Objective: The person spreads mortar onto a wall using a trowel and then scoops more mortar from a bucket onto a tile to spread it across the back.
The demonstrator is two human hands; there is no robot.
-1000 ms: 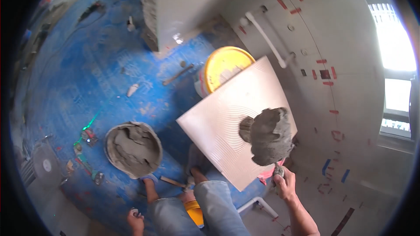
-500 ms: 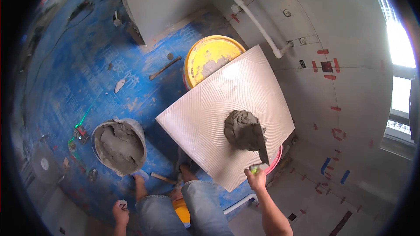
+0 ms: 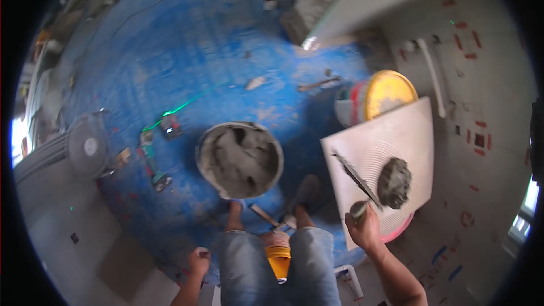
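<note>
My right hand (image 3: 367,229) is closed round the handle of a trowel (image 3: 357,178), its blade seen nearly edge-on over a large pale tile (image 3: 344,150). Combed ridges cover part of the tile. A heap of grey mortar (image 3: 395,183) sits on it, to the right of the blade. Left of the tile, a bucket (image 3: 201,169) on the floor holds more grey mortar. My left hand (image 3: 198,262) hangs low beside my left leg, fingers closed; what they hold is too blurred to make out.
The tile lies across a yellow-topped bucket (image 3: 391,92) and a pinkish-red bucket (image 3: 398,228). A yellow pail (image 3: 279,262) is between my legs. Leftward are a green-and-black power tool (image 3: 152,161), a laser device (image 3: 170,125) and a fan (image 3: 89,146). A white pipe (image 3: 433,76) projects from the wall.
The view has swung right, so tile and bucket appear shifted. The trowel has come off the mortar heap to its left, and the heap now stands apart from the blade.
</note>
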